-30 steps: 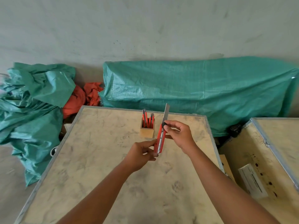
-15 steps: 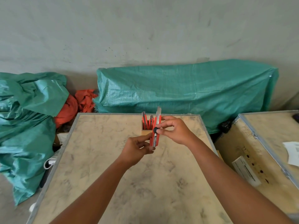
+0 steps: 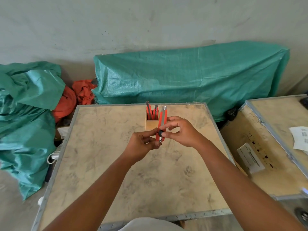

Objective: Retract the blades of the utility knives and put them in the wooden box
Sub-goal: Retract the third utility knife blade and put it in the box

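A bare grey wall backs a pale, scuffed tabletop (image 3: pixel 133 172) with a metal rim; green tarps (image 3: pixel 191 75) are heaped behind it and to the left, with some orange cloth (image 3: pixel 80 94) between them. I have the orange knife (image 3: pixel 162 121) upright just in front of the wooden box (image 3: pixel 150 125). My left hand (image 3: pixel 141 145) pinches its lower end with fingers closed, and my right hand (image 3: pixel 181 132) is closed around the body with the thumb on the black slider (image 3: pixel 160 132). Only a short metal tip shows at the top, so I judge the blade is nearly or fully drawn in; I cannot tell which. Two knives (image 3: pixel 152 110) already stand in the box near the table's far edge. I see no other loose knife on the table, so this looks like the last one: finish the slide, then drop it in. The path to the box is open, but the standing knives crowd its opening. A second crate (image 3: pixel 275 147) with papers (image 3: pixel 300 138) sits to the right, well apart.
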Available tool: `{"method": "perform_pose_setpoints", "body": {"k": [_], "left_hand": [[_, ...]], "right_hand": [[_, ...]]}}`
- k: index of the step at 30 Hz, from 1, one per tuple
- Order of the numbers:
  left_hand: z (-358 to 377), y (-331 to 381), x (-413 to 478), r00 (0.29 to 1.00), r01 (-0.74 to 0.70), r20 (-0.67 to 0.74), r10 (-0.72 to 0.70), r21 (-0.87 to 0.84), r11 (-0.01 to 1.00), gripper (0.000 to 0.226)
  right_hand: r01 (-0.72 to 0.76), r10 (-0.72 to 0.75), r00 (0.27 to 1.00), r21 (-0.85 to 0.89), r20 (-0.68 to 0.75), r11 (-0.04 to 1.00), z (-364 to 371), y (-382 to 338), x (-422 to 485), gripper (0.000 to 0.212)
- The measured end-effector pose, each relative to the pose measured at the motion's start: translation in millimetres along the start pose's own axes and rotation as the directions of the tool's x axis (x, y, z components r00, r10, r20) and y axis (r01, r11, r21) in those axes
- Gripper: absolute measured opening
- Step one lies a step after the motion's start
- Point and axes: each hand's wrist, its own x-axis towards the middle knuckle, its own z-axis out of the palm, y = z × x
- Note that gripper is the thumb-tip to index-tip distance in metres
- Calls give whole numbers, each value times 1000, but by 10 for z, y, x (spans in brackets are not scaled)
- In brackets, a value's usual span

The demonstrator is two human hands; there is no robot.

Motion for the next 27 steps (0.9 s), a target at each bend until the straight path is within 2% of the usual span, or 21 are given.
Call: {"method": "perform_pose_setpoints", "body": {"k": [3,8,13,18,23,27], "left_hand": [[76,41,-10,1000,-3,-14,3,-24,1000,49],[264,74,-6,999,-11,-35,10,-28,1000,53],[412,114,13,997,-34,-66,33,-13,999,54],[501,171,12,996,-40,-78,41,9,999,54],[546,210,14,993,-52,-107,52,1,999,55],[591,216,32,992,-54,-115,57,31,998,55]], "right_hand": [[2,-2,1000,11,-1,1000,-60,13,-19,23],[16,-18,996,-25,-89,1000,-121,75,-105,18],[37,-36,998,12,-41,999,-291,133,-153,24],[104,-105,985,-15,-134,994,-327,143,-151,20],[125,-117,988,74,-102,989,-378,210,-153,22],[152,-144,968,26,-207,988,-309,252,-123,17]]}}
